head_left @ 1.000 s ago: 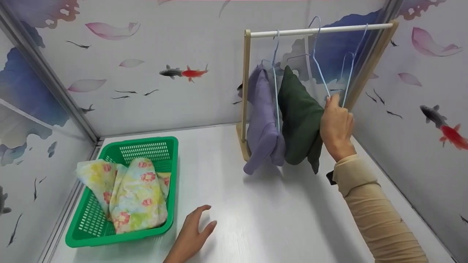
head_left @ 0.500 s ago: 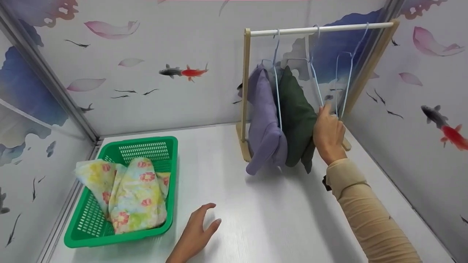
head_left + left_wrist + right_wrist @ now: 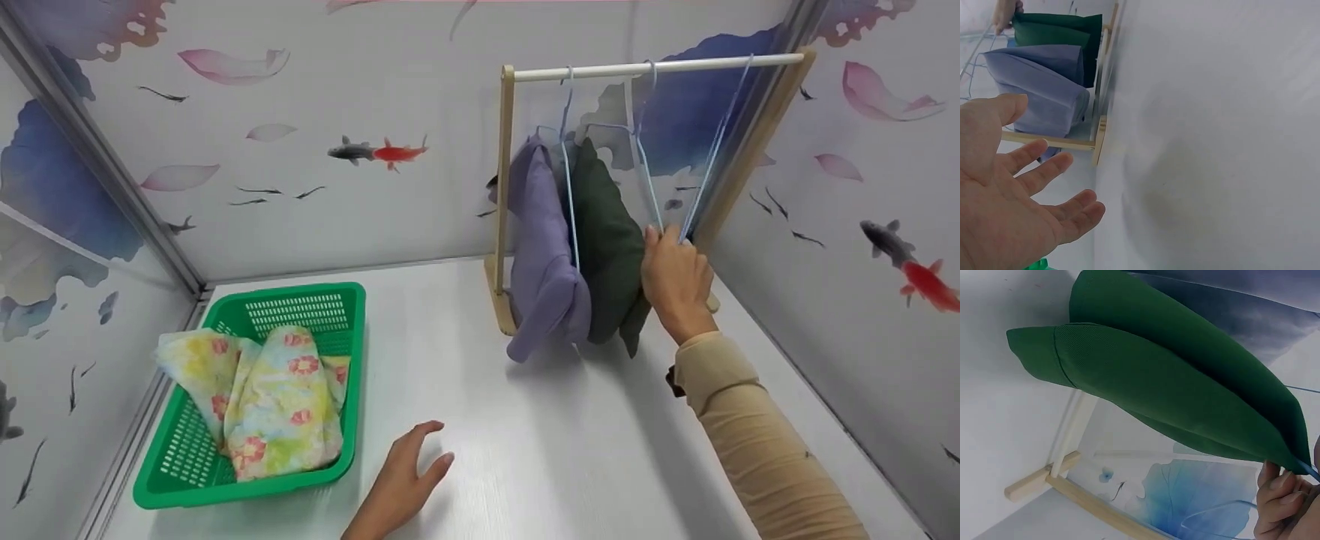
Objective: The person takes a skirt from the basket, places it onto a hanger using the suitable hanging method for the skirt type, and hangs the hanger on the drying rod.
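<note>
While the person's right hand (image 3: 679, 281) pinches a thin, pale blue wire hanger (image 3: 649, 180), a floppy dark green cloth garment (image 3: 606, 247) hangs on it, just to the left of that hand and touching its fingers. The hanger is up on the long, round white rod (image 3: 705, 66) of a light wooden rack (image 3: 754, 150). Further left, I see a soft purple cloth garment (image 3: 541, 247) hanging by the rack's left post (image 3: 505, 187). Another pale blue hanger (image 3: 736, 91) hangs on the right; I can't tell if it touches the hand. The left hand (image 3: 405, 472) is over the shiny white bench (image 3: 465, 390), fingers loosely spread, well apart from the green garment. Near it stands a green plastic basket (image 3: 358, 382) with a flowery yellow cloth (image 3: 289, 405) inside.
</note>
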### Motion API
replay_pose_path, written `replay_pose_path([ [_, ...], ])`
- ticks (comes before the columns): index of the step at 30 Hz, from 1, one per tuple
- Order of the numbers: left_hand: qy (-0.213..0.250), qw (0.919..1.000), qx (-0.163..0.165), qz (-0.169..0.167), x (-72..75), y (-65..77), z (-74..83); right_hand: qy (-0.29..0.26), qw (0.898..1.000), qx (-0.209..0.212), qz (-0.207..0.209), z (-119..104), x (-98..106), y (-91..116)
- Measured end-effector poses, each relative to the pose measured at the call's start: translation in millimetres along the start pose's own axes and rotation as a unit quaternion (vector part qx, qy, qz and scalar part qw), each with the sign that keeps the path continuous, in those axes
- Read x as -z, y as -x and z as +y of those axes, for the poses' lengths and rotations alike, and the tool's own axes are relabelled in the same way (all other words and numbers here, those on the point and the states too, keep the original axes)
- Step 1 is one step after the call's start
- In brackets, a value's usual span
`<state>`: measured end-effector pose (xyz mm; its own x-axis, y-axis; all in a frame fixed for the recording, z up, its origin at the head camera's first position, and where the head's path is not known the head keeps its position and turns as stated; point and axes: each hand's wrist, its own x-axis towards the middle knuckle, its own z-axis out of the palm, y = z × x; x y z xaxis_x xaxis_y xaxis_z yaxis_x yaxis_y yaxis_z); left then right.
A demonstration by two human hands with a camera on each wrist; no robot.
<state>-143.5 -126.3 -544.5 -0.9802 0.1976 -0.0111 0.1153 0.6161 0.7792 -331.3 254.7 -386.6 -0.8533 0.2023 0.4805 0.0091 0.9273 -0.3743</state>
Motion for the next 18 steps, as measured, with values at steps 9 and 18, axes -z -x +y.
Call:
replay_pose_path([
  [9,0.0,1.0,0.006,-0.004,1.0,0.8,-0.9,0.002,1.0,0.008,0.003,0.0,9.1,4.9],
  [18,0.005,1.0,-0.009,0.001,1.4,3.6,-1.4,0.005,0.999,0.017,0.036,1.2,29.9,18.3],
])
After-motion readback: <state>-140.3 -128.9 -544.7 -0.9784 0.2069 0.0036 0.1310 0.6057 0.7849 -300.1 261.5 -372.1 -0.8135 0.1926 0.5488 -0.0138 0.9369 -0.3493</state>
